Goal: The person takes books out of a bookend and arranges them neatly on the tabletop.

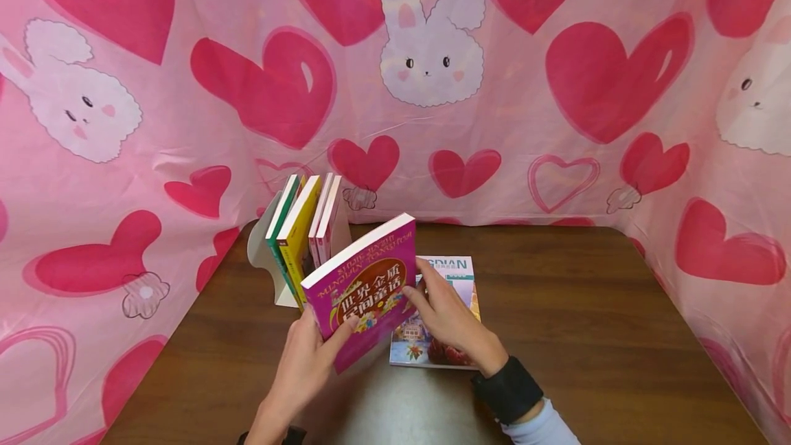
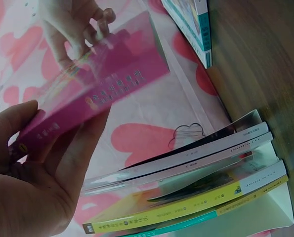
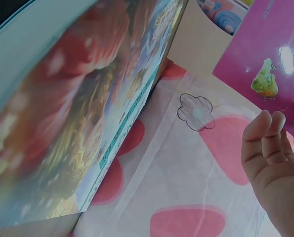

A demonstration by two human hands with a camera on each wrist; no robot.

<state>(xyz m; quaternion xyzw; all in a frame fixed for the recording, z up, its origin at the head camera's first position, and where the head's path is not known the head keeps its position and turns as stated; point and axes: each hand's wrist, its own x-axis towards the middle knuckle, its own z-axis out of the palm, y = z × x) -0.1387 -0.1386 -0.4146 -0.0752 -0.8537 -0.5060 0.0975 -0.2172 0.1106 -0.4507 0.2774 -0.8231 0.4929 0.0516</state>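
Note:
A thick magenta paperback book (image 1: pixel 371 287) with a gold title panel is raised over the table, tilted, its white page edge upward. My left hand (image 1: pixel 309 349) grips its lower left side, thumb across the front cover. On the other side my right hand (image 1: pixel 448 311) pinches the right edge, thumb on the front and fingers behind. In the left wrist view the magenta spine (image 2: pixel 87 111) lies between thumb and fingers of the left hand (image 2: pixel 43 182). Fingertips of the right hand (image 3: pixel 275 153) touch the back cover (image 3: pixel 265 59) in the right wrist view.
Left of the held book, a white bookend rack (image 1: pixel 262 239) holds several upright books, among them a yellow book (image 1: pixel 299 225) and a green book (image 1: pixel 281 215). A glossy magazine (image 1: pixel 432 356) lies flat on the brown wooden table (image 1: pixel 568 307), partly under the right hand. Pink heart-patterned cloth surrounds the table.

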